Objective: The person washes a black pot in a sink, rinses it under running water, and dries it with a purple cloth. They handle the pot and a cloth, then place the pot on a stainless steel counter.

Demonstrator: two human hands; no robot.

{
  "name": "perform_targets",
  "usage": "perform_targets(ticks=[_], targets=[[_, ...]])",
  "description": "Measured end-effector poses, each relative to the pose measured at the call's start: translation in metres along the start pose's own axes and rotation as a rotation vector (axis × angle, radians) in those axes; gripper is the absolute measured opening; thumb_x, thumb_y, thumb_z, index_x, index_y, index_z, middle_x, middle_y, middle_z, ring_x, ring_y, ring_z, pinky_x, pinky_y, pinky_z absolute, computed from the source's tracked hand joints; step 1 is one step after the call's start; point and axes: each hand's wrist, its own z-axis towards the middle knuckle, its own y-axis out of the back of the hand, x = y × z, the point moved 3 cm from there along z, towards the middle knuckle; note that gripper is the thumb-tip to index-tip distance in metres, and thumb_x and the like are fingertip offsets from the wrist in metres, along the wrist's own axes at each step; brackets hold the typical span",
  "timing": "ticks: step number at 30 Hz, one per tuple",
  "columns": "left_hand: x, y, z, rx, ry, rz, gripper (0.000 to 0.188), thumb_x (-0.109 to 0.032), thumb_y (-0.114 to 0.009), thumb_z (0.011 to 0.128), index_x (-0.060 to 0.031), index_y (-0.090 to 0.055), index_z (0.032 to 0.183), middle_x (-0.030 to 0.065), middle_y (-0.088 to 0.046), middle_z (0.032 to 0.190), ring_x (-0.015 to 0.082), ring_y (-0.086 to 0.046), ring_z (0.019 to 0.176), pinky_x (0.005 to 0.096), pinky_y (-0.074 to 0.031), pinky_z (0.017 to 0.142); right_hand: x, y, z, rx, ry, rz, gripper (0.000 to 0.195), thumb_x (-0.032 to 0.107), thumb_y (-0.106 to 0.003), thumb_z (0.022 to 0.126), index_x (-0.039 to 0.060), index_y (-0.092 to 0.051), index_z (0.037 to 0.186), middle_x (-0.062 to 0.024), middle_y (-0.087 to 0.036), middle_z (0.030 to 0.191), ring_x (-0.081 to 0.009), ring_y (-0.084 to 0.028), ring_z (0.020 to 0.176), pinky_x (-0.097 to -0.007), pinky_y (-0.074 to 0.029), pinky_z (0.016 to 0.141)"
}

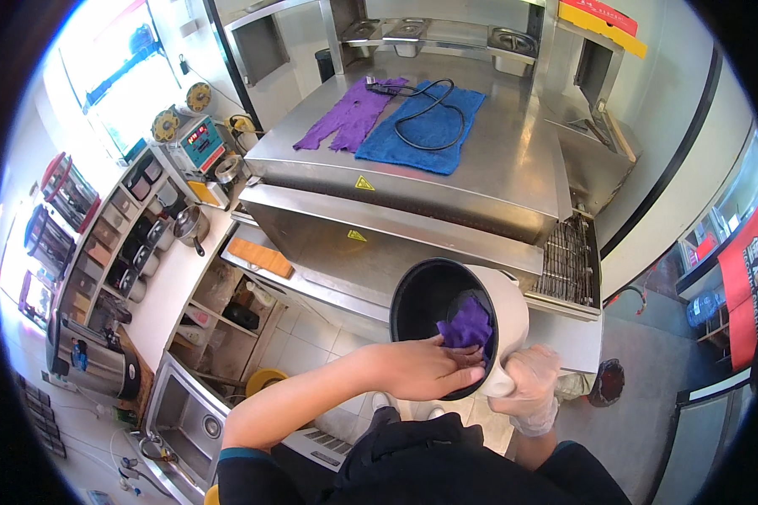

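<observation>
A white pot with a black interior is tilted on its side in front of my body, its mouth turned to the left. My right hand, in a clear plastic glove, grips its white handle. My bare left hand reaches over the rim into the pot, fingers pressing a bunched purple cloth against the inner wall. Part of the cloth and the fingertips are hidden inside.
A steel conveyor oven stands ahead, bearing a torn purple cloth, a blue towel and a black power cord. At left are a saucepan, shelves of containers, a sink and a large steel cooker.
</observation>
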Motion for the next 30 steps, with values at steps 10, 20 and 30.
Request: perform_targets(ticks=[10,20,30], targets=[[0.001,0.005,0.006,-0.567,-0.112,0.385,0.051,-0.028,-0.032,0.098,0.0017,-0.04,0.139,0.0202,-0.041,0.144,0.0295,-0.029,0.14,0.0493,-0.029,0.109,-0.002,0.0,-0.001,-0.027,-0.072,0.117,0.029,0.014,-0.067,0.044,0.0074,-0.041,0.053,-0.0077,-0.043,0.051,-0.0289,-0.043,0.045,-0.0367,-0.03,0.047],[-0.016,0.004,0.0,-0.307,0.24,0.623,0.069,-0.049,-0.026,0.099,0.0089,-0.058,0.119,0.0243,-0.063,0.114,0.0334,-0.059,0.111,0.0479,-0.021,0.113,-0.006,0.017,-0.011,-0.275,-0.108,-0.079,0.022,0.011,-0.065,0.046,0.0054,-0.045,0.056,-0.0092,-0.037,0.05,-0.03,-0.04,0.043,-0.0368,-0.03,0.046],[-0.054,0.008,-0.068,-0.309,0.025,0.77,0.033,-0.025,-0.059,0.089,-0.0157,-0.062,0.12,0.0003,-0.067,0.103,0.018,-0.059,0.105,0.0491,-0.031,0.095,-0.022,0.018,-0.025,-0.254,-0.213,0.048,0.026,0.013,-0.071,0.059,0.0047,-0.046,0.057,-0.0109,-0.039,0.051,-0.0281,-0.04,0.044,-0.0364,-0.026,0.045]])
